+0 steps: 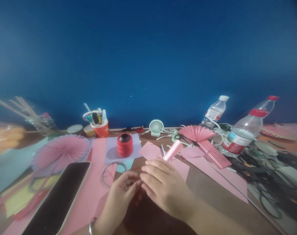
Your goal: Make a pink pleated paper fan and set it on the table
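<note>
My left hand is closed in a pinch, thumb against fingertips; what it pinches is too small or hidden. My right hand meets it, back of the hand up, fingers curled together with their tips touching the left fingertips. A thin red thread passes just behind the fingers. From behind the right knuckles sticks up a pink folded paper strip; whether the hand holds it I cannot tell. Near the left hand, a thin grey ring lies on pink paper. Farther back stands a red thread spool.
A phone lies at left, near a pink paper fan. Behind are a cup of pens and a small fan. To the right are a pleated pink paper, bottles, a thin rod and dark cables.
</note>
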A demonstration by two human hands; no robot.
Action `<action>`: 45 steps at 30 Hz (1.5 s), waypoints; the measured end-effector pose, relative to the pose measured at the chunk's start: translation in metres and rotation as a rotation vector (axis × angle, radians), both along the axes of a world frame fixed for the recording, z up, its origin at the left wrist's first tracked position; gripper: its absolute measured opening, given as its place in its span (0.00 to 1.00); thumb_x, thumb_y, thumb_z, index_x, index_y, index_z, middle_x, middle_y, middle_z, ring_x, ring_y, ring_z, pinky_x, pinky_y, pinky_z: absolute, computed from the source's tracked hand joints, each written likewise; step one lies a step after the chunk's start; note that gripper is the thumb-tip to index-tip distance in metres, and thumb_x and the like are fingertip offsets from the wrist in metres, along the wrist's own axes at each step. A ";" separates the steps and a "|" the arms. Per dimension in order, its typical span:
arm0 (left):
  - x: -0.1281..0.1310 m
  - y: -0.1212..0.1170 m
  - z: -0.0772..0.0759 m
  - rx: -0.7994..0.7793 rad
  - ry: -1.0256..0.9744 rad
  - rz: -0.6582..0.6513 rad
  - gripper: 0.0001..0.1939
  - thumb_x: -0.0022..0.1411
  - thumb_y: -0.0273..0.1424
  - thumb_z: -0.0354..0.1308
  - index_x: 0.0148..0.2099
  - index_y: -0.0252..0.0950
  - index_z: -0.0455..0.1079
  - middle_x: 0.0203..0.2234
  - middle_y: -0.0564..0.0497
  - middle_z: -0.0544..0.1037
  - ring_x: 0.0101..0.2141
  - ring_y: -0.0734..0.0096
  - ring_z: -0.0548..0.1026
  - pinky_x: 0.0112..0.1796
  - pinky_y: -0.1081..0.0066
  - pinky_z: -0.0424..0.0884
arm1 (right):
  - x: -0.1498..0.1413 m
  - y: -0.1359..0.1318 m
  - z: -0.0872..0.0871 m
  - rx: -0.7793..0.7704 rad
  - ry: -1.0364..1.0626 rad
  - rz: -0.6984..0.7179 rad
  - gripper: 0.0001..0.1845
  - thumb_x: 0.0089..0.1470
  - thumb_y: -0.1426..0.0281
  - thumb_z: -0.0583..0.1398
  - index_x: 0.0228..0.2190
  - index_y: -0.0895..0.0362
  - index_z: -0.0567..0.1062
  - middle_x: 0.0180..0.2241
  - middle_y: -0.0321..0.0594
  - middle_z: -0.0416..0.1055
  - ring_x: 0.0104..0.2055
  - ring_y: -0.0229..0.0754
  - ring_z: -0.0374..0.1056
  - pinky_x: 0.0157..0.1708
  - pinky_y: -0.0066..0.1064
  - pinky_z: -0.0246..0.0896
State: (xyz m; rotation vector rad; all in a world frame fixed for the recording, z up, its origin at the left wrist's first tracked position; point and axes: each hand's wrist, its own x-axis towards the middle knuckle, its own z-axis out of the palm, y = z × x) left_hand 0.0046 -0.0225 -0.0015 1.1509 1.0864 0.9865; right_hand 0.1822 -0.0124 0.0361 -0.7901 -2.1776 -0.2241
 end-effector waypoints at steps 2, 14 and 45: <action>-0.001 -0.002 0.002 0.050 -0.027 -0.013 0.08 0.55 0.34 0.54 0.35 0.35 0.63 0.17 0.56 0.68 0.19 0.76 0.66 0.20 0.77 0.63 | -0.014 -0.009 0.001 -0.120 -0.067 -0.007 0.11 0.51 0.75 0.54 0.39 0.59 0.69 0.37 0.42 0.70 0.43 0.43 0.63 0.47 0.40 0.56; -0.004 0.000 0.003 0.221 -0.018 0.113 0.06 0.53 0.30 0.57 0.35 0.37 0.66 0.27 0.53 0.71 0.28 0.73 0.69 0.31 0.74 0.67 | -0.020 -0.017 0.001 -0.359 0.271 -0.003 0.11 0.52 0.77 0.54 0.38 0.58 0.70 0.35 0.43 0.69 0.39 0.41 0.64 0.39 0.34 0.62; -0.004 -0.004 0.010 0.345 0.129 0.141 0.03 0.48 0.25 0.60 0.27 0.39 0.73 0.24 0.53 0.74 0.29 0.71 0.71 0.31 0.73 0.69 | -0.033 -0.019 -0.007 -0.392 0.197 -0.135 0.09 0.52 0.76 0.51 0.27 0.58 0.70 0.26 0.40 0.68 0.28 0.38 0.65 0.28 0.28 0.61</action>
